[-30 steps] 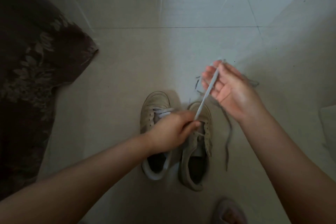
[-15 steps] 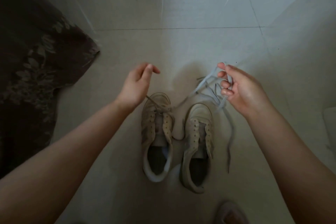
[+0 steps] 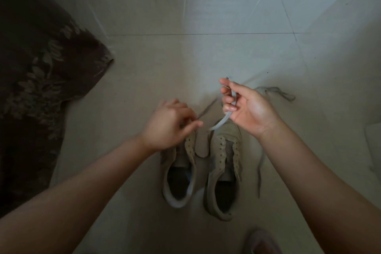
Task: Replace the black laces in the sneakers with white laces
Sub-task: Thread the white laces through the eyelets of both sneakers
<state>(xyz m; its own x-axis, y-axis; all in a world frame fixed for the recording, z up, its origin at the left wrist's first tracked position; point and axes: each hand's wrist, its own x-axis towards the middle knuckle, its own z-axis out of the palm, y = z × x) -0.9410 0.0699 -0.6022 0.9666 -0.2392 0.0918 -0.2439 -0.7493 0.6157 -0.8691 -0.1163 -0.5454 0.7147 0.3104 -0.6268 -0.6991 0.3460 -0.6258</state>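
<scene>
Sneakers [image 3: 202,169] are set side by side on the tiled floor [image 3: 226,53], directly below and between the two hands, with their long axes running straight away from the person: toes far, heel openings near. The eyelet rows that show on both shoes are seen bare, so the black laces are judged to be out already; a dark lace [image 3: 260,163] lies loose on the floor just beyond and below the right hand [image 3: 245,107]. A white lace [image 3: 223,118] is gripped by that hand, its fingers curled round the strand, and its free end hangs down to the toe of the right shoe. The left hand [image 3: 171,123] is held over the toe of the left shoe with fingers curled and fingertips pinched together (what is pinched cannot be told, though a thin dark strand runs off from it). Threading of the white laces is judged barely begun, with nearly all eyelets left.
</scene>
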